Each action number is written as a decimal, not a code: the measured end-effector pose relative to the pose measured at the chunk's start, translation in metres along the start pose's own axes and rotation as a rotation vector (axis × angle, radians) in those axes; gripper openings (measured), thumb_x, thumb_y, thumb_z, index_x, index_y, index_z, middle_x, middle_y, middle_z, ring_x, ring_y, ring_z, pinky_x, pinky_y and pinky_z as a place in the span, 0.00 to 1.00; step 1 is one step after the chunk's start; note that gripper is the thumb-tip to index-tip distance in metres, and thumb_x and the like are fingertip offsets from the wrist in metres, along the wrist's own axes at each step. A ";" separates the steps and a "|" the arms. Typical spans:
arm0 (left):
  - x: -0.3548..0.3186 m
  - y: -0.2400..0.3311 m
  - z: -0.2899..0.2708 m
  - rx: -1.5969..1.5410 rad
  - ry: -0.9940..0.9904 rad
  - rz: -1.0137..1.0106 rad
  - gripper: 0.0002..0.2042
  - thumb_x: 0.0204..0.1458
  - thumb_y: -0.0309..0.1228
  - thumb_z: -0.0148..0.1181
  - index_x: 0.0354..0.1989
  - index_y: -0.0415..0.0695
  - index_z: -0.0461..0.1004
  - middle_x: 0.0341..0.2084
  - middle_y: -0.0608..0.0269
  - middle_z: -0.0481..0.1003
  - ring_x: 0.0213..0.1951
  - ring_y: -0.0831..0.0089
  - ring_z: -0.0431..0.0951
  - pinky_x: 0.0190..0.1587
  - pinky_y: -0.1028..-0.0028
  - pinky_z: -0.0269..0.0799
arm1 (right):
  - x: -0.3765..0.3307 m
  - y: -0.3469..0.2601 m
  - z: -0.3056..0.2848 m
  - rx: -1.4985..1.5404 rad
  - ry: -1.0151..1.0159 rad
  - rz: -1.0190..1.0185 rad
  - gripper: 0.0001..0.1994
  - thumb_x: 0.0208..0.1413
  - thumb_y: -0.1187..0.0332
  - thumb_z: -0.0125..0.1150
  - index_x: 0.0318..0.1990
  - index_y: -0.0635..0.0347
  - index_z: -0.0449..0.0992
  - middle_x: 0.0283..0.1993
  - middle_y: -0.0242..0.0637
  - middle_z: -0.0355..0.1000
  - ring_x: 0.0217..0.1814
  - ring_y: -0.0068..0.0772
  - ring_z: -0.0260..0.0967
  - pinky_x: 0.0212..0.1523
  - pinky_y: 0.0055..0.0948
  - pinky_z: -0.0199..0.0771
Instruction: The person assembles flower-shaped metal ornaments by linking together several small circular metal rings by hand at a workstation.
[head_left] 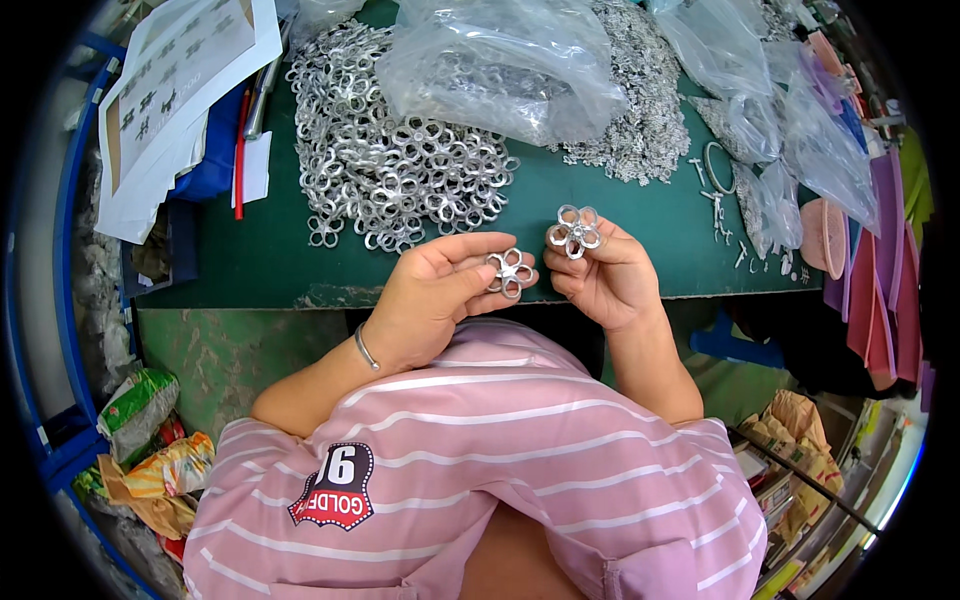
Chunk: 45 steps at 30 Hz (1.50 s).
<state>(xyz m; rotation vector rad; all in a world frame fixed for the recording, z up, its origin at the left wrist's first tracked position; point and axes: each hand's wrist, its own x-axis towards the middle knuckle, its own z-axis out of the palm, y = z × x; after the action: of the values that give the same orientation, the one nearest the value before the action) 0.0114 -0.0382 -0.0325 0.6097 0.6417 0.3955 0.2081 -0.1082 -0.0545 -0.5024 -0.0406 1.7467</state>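
My left hand [430, 290] pinches a flower-shaped metal piece [510, 273] between thumb and fingers, its ring petals facing up. A little to the right and slightly higher, my right hand [612, 275] grips a second flower-shaped metal piece [575, 232], held upright at its lower edge. The two pieces are apart, both above the table's front edge. Just beyond my left hand lies a large heap of similar silver flower-shaped pieces [400, 160] on the green table [250, 265].
Clear plastic bags [500, 70] lie over the heap. Behind my right hand is a pile of small metal parts [650, 130]. A ring [718, 167] and loose bits lie at right. Printed sheets [185, 100] and a red pencil-like stick [241, 155] are at left.
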 end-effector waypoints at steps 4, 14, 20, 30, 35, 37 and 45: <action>-0.001 0.001 0.000 -0.003 -0.001 -0.006 0.15 0.53 0.21 0.48 0.50 0.33 0.64 0.45 0.46 0.70 0.46 0.59 0.74 0.46 0.70 0.74 | 0.000 0.002 -0.002 0.045 0.004 0.017 0.06 0.53 0.72 0.52 0.38 0.62 0.69 0.34 0.39 0.69 0.27 0.26 0.62 0.24 0.23 0.60; 0.002 0.003 0.000 0.011 -0.007 -0.055 0.12 0.53 0.21 0.48 0.47 0.33 0.66 0.42 0.49 0.72 0.43 0.64 0.75 0.44 0.72 0.74 | 0.000 0.002 0.000 -0.011 0.017 0.020 0.07 0.53 0.72 0.51 0.38 0.64 0.69 0.33 0.40 0.69 0.27 0.28 0.64 0.24 0.25 0.64; 0.003 -0.002 -0.002 -0.013 -0.011 -0.065 0.12 0.54 0.20 0.45 0.46 0.33 0.66 0.41 0.53 0.72 0.43 0.68 0.75 0.44 0.74 0.74 | 0.000 0.006 0.000 -0.020 0.041 0.005 0.07 0.53 0.71 0.51 0.38 0.64 0.68 0.32 0.40 0.69 0.27 0.27 0.65 0.24 0.25 0.66; 0.005 -0.003 -0.001 -0.019 -0.024 -0.083 0.13 0.55 0.21 0.44 0.48 0.32 0.65 0.40 0.51 0.73 0.42 0.68 0.76 0.43 0.74 0.74 | -0.003 0.008 0.003 -0.063 0.088 -0.040 0.07 0.54 0.70 0.51 0.37 0.64 0.68 0.30 0.39 0.68 0.26 0.26 0.66 0.23 0.25 0.67; 0.004 -0.003 -0.002 -0.079 -0.035 -0.097 0.13 0.56 0.24 0.45 0.48 0.30 0.65 0.39 0.50 0.73 0.41 0.66 0.76 0.44 0.72 0.75 | -0.003 0.013 0.006 -0.192 0.118 -0.141 0.05 0.53 0.72 0.55 0.34 0.64 0.69 0.29 0.37 0.68 0.26 0.25 0.66 0.24 0.23 0.68; 0.006 -0.001 -0.007 -0.170 -0.052 -0.151 0.14 0.57 0.28 0.44 0.46 0.30 0.66 0.40 0.49 0.72 0.42 0.64 0.76 0.45 0.69 0.74 | -0.008 0.024 0.022 -0.710 0.189 -0.306 0.04 0.50 0.74 0.58 0.32 0.64 0.71 0.29 0.35 0.69 0.26 0.23 0.66 0.25 0.21 0.67; -0.007 0.003 -0.016 -0.146 -0.050 -0.190 0.14 0.56 0.26 0.47 0.48 0.32 0.65 0.41 0.50 0.72 0.44 0.62 0.75 0.46 0.69 0.74 | 0.023 0.031 0.036 -1.736 0.156 -0.899 0.07 0.43 0.77 0.62 0.32 0.64 0.72 0.31 0.41 0.68 0.31 0.39 0.67 0.30 0.29 0.68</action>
<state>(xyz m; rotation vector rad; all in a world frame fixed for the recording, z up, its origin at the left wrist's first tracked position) -0.0047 -0.0336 -0.0374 0.4145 0.6112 0.2457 0.1631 -0.0856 -0.0383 -1.5100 -1.4931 0.3924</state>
